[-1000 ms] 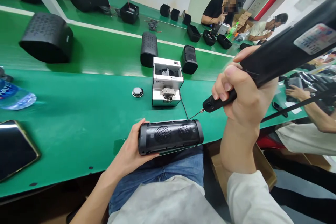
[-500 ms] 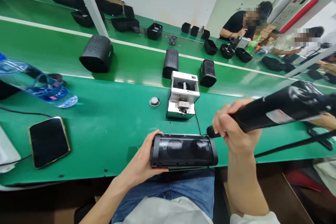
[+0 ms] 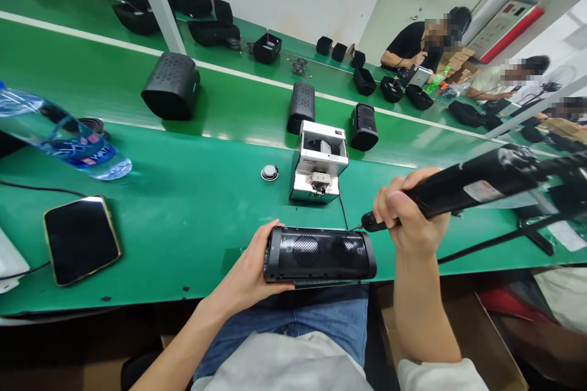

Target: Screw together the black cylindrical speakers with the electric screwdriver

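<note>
A black speaker [image 3: 323, 255] with two perforated round grilles lies at the table's front edge. My left hand [image 3: 257, 259] grips its left end, thumb along the far side and fingers by the near edge. Wrapped round a black electric screwdriver [image 3: 463, 186], my right hand [image 3: 410, 211] holds the tool tilted, its tip by the speaker's far right edge. Whether the bit sits in a screw is too small to tell. Just beyond the speaker stands a white screw feeder [image 3: 320, 165], and left of that lies a small round silver part [image 3: 269, 172].
A water bottle [image 3: 68, 140] and a phone [image 3: 82, 239] lie on the left of the green table [image 3: 183, 226]. Black speakers [image 3: 170, 87] stand on the green conveyor belt [image 3: 238, 116] behind. Co-workers [image 3: 413, 43] sit across the line.
The screwdriver has come a little left, bringing its tip over the speaker's far right edge. My left hand keeps its grip on the speaker. The view has shifted slightly.
</note>
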Action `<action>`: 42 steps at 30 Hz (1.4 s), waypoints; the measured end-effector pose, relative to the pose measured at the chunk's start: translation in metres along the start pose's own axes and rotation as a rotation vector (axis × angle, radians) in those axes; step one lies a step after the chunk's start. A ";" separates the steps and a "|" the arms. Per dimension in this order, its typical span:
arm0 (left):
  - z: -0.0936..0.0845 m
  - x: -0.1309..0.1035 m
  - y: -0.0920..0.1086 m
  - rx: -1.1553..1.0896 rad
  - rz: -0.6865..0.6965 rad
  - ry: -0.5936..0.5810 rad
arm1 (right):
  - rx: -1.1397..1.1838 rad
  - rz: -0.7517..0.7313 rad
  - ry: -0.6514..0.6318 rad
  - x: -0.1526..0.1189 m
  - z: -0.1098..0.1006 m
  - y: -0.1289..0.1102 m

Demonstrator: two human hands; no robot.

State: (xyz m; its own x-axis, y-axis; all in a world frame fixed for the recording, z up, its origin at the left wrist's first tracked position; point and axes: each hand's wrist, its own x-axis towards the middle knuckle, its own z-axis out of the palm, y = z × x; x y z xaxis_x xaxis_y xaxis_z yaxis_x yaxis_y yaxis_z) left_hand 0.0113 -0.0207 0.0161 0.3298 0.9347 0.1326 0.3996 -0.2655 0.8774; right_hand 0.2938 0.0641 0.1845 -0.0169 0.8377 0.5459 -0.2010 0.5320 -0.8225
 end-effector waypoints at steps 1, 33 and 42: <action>0.000 0.000 -0.001 0.004 0.005 0.003 | -0.014 0.022 -0.012 0.003 0.000 -0.002; 0.000 0.002 -0.002 0.009 0.046 0.006 | -0.127 -0.254 0.036 0.103 0.067 0.034; -0.001 0.003 0.001 -0.004 0.036 0.007 | -0.322 -0.149 0.071 0.101 0.072 0.040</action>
State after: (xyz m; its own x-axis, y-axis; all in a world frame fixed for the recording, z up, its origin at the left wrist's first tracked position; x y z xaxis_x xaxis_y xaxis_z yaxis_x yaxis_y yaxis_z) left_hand 0.0121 -0.0176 0.0182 0.3377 0.9263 0.1672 0.3843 -0.2979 0.8738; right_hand 0.2133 0.1615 0.2180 0.0599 0.7487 0.6602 0.1226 0.6509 -0.7492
